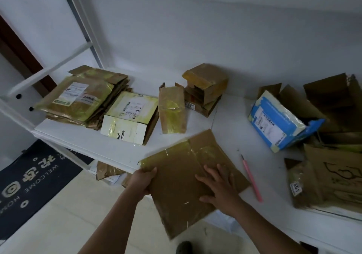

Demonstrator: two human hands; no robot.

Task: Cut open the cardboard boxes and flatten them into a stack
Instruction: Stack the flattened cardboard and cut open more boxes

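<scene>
A flattened brown cardboard box (180, 177) with shiny tape lies over the front edge of the white shelf (231, 128). My left hand (144, 180) grips its left edge, thumb on top. My right hand (219, 188) presses flat on its right half with spread fingers. A stack of flattened boxes (82, 97) lies at the back left. Beside it sit a white-and-yellow box (130, 116), a taped brown box (172, 110) and a small pile of boxes (205, 89). A pink cutter (252, 179) lies on the shelf just right of my right hand.
A blue-and-white opened box (280, 120) and several brown opened boxes (333, 108) crowd the right side. More cardboard (325, 179) lies at the front right. A dark doormat (33, 177) covers the floor at left. A white frame bar (49, 71) slants at upper left.
</scene>
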